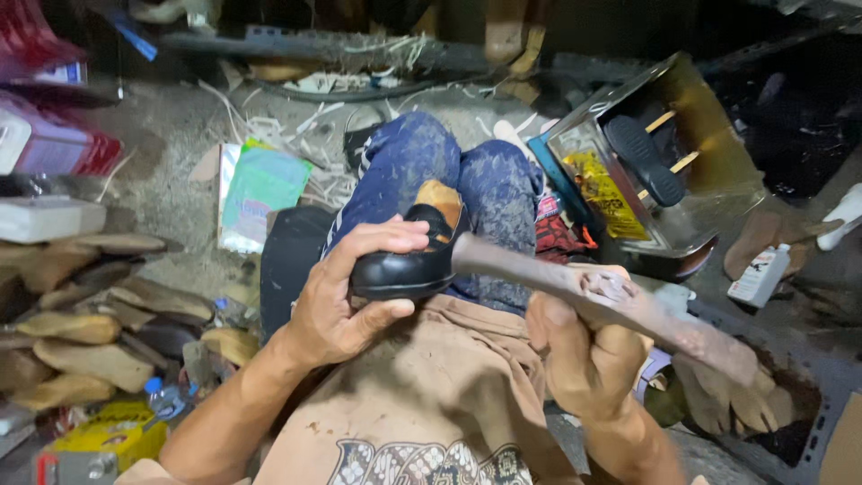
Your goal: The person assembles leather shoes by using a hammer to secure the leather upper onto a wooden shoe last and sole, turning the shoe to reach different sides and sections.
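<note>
Hands crowded: left hand [346, 301] gripping black shoe [404, 265], right hand [584, 350] gripping tool [620, 301].

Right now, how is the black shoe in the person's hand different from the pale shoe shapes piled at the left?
The black shoe is shiny and dark; the pale shoe shapes are dull tan. The black shoe is held up over the lap by the left hand, while the pale shoe shapes lie stacked in a heap. The right hand presses a metal tool against the black shoe; nothing touches the pile. Both are foot-shaped.
</note>
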